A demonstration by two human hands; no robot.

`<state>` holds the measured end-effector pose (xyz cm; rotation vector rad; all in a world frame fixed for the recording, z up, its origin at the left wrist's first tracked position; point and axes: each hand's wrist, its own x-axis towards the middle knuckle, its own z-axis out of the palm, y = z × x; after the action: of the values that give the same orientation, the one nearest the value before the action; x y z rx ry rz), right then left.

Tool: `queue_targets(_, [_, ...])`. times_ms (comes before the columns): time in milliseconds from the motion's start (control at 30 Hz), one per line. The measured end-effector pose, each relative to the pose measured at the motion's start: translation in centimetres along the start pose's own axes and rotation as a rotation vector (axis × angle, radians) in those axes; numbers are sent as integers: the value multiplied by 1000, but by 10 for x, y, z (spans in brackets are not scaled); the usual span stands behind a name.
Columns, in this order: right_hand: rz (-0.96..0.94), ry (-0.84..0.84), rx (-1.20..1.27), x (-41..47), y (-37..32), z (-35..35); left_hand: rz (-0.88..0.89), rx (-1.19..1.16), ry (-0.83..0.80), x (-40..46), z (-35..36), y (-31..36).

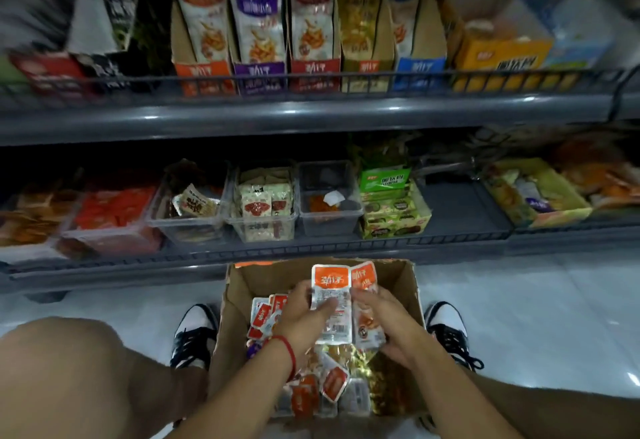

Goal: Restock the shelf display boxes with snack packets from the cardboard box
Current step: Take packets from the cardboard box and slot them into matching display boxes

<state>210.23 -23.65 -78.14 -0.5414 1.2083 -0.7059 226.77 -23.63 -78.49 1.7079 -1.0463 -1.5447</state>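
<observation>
1. The orange-topped, white foil snack packets (330, 300) are gathered upright into a small stack, held between both hands just above the open brown cardboard box (403, 286).
2. The left hand (306, 317) grips the stack from its side, thumb laid across the front packet; the right hand (384, 317) curls round the other edge, so the two hands are clamped together on the same bundle.
3. Beneath the hands, the box holds many more loose packets, orange, red and gold, so plenty is left to move.
4. Ahead of the hands and above them, the tall orange cardboard display box (204, 44) on the upper grey shelf looks a matching home, and it seems fairly full already.
5. I judge the restocking partway: this bundle is not yet shelved.
</observation>
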Motion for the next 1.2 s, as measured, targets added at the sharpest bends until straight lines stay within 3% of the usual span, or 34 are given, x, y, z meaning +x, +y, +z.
queue_targets(300, [-167, -19, 304, -39, -43, 40, 566, 318, 136, -33, 5, 58])
queue_targets(400, [-223, -48, 325, -46, -53, 58, 632, 393, 91, -44, 8, 67])
queue_targets(500, [-290, 17, 284, -45, -69, 59, 697, 320, 31, -51, 3, 85])
queue_targets(600, [-269, -33, 355, -48, -92, 56, 689, 212, 135, -51, -10, 102])
queue_targets(667, [-329, -132, 375, -52, -108, 56, 578, 201, 188, -50, -18, 111])
queue_targets(733, [-427, -200, 303, -57, -122, 56, 332, 18, 6, -55, -21, 122])
queue_targets(833, [-538, -138, 37, -64, -143, 60, 55, -548, -367, -63, -27, 142])
queue_targets(933, [-624, -38, -202, -69, -160, 63, 112, -698, -414, -62, -43, 156])
queue_targets(1067, [-736, 61, -298, -74, -190, 59, 266, -527, -308, -59, -64, 175])
queue_targets(1200, [-786, 78, -450, -82, -230, 64, 346, -465, -398, -61, -84, 202])
